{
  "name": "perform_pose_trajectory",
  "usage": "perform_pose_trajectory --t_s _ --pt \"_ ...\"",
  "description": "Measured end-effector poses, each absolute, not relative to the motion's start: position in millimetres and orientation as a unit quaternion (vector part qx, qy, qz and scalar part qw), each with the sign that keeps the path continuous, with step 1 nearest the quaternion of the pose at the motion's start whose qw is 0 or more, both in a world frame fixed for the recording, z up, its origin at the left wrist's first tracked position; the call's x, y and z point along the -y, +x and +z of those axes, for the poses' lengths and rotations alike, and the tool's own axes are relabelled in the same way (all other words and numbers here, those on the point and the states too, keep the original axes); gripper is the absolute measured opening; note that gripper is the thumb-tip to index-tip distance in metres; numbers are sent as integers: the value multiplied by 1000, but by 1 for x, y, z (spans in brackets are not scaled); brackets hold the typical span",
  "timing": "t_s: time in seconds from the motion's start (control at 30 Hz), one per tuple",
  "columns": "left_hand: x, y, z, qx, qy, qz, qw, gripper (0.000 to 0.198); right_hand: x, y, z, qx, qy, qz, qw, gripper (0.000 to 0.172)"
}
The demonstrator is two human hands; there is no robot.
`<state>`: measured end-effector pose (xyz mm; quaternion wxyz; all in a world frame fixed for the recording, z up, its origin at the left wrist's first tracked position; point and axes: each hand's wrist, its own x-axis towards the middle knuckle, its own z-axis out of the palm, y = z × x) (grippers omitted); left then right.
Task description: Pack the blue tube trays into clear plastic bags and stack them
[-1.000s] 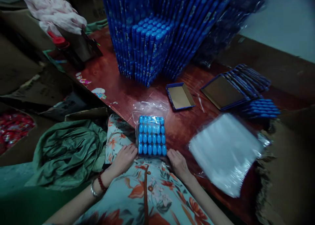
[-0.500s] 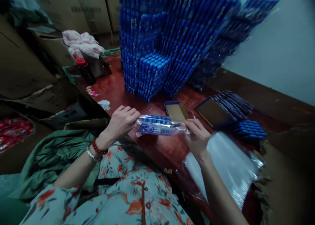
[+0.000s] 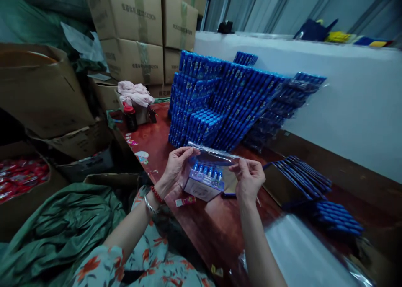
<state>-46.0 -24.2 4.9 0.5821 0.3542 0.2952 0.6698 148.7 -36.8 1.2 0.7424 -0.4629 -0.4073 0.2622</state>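
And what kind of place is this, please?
Probably a packing workshop: stacked cartons, blue packs piled high on a red table, and clear plastic held between the left hand and right hand.

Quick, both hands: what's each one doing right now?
Left hand: closed, pinching one side of the clear plastic bag.
Right hand: closed, pinching the bag's other side.
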Motion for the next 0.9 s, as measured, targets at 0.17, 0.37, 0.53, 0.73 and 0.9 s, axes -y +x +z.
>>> perform_pose_trajectory --t_s 0.17,0.37,0.53,0.73,0.9 --pt "21 -38 10 -278 352 679 581 24 40 144 16 502 -510 -83 694 25" --pt "19 -35 11 -322 428 680 501 25 39 107 33 787 -384 -276 396 29" --pt "20 -48 12 -381 521 654 395 27 31 89 40 840 -358 -287 290 27" --pt "30 -55 16 -399 616 591 334 23 7 92 47 822 -369 -262 345 25" --pt "35 -53 11 -377 552 630 395 27 -8 204 89 513 -505 -101 687 47"
